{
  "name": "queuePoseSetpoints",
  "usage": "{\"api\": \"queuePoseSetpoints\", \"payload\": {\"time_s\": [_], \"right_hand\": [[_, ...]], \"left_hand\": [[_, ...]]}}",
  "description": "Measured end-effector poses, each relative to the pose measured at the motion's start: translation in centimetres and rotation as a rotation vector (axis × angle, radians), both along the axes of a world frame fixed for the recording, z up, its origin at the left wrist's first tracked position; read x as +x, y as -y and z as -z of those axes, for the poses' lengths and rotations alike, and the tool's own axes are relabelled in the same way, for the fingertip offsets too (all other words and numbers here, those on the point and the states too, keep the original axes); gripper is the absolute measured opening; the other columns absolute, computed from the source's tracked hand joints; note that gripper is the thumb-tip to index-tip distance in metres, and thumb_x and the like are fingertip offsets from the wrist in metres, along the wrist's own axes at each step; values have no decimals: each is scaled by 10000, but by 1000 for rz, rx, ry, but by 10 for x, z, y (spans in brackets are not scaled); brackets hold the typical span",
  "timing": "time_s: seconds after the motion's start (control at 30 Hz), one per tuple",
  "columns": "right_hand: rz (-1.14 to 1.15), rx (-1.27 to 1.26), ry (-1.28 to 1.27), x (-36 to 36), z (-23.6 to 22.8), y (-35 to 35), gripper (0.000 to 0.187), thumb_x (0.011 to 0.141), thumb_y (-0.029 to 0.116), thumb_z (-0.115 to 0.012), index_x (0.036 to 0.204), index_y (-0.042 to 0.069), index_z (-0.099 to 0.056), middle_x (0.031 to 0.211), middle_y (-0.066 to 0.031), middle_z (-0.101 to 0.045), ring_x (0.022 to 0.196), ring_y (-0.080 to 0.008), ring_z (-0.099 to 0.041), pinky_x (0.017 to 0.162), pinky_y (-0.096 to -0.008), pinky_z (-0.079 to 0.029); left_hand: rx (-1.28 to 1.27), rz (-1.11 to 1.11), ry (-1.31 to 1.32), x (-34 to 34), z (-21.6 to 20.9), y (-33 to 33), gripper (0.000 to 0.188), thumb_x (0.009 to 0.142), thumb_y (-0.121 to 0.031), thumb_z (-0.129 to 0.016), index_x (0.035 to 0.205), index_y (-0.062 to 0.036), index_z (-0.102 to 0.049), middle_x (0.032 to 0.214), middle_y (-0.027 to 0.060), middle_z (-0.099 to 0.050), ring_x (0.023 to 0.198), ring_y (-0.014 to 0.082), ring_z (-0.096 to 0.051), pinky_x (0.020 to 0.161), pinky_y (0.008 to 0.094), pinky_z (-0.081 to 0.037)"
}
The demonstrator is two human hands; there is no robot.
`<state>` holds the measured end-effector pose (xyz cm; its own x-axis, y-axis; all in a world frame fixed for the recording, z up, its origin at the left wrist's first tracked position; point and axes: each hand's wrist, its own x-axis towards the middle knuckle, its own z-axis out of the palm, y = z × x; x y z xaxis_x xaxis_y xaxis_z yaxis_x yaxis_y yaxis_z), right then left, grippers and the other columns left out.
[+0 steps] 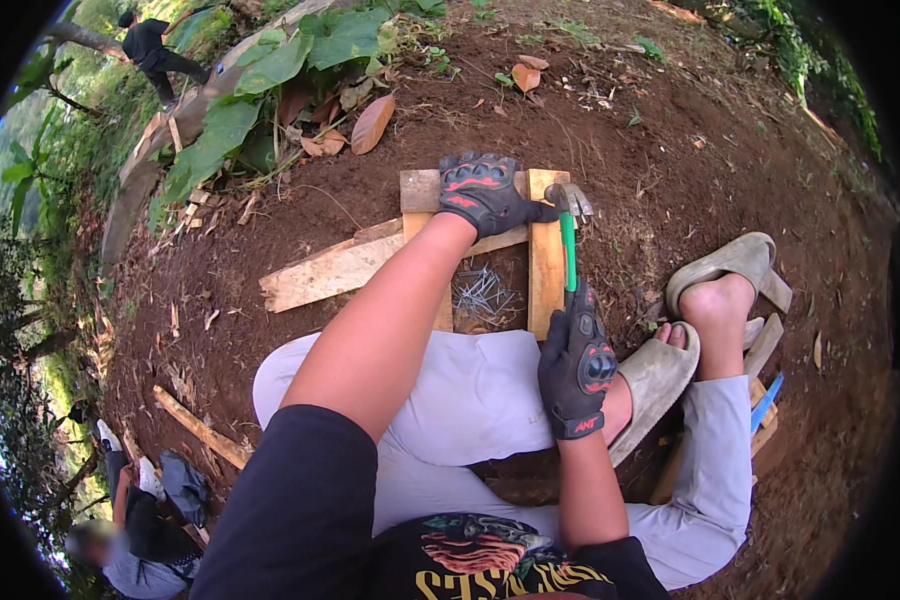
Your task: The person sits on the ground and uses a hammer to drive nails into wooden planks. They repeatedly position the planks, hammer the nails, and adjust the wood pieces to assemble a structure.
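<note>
My right hand (578,370), in a black glove with red trim, is closed round a claw hammer (570,250) with a green handle. The metal head rests against or just over the far right corner of a small wooden frame (547,270). My left hand (482,195), gloved alike, presses down with its fingers curled over the frame's far crosspiece (420,190), its thumb reaching toward the hammer head. Loose steel nails (484,295) lie in a pile inside the frame. Any nail under the hammer head is hidden.
A rough plank (335,270) lies slantwise under the frame on brown soil. More wood pieces and a blue-handled tool (766,403) are beside my sandalled foot (660,390). A stick (202,428) lies at left. One person (155,50) stands far left; another (150,530) sits lower left.
</note>
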<state>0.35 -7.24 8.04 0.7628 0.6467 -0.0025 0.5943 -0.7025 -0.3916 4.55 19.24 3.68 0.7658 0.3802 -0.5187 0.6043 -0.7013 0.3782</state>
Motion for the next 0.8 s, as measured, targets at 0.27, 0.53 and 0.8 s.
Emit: {"api": "queuePoseSetpoints", "payload": {"time_s": [0.27, 0.53, 0.8], "right_hand": [[-21, -76, 2, 0, 2, -1, 500, 1050, 141, -633, 1513, -36, -568, 1102, -252, -746, 900, -397, -744, 794, -483, -592], [48, 96, 75, -2, -5, 1, 486, 1066, 159, -605, 1500, -58, -567, 1156, -269, -743, 942, -406, -743, 824, -490, -592], [81, 150, 190, 2, -25, -2, 492, 1076, 161, -597, 1510, -67, -553, 1112, -271, -747, 888, -411, -741, 768, -487, -587]], "left_hand": [[5, -4, 50, -1, 0, 2, 1029, 692, -932, -701, 1331, -126, -736, 1355, 144, -731, 1355, 342, -621, 1165, 592, -374], [7, -9, 87, -2, 8, 2, 1043, 702, -914, -711, 1368, -111, -710, 1376, 154, -718, 1325, 377, -634, 1189, 588, -348], [-15, -24, 12, 0, 1, 1, 1059, 699, -912, -718, 1391, -111, -699, 1449, 155, -675, 1403, 341, -582, 1203, 580, -335]]}}
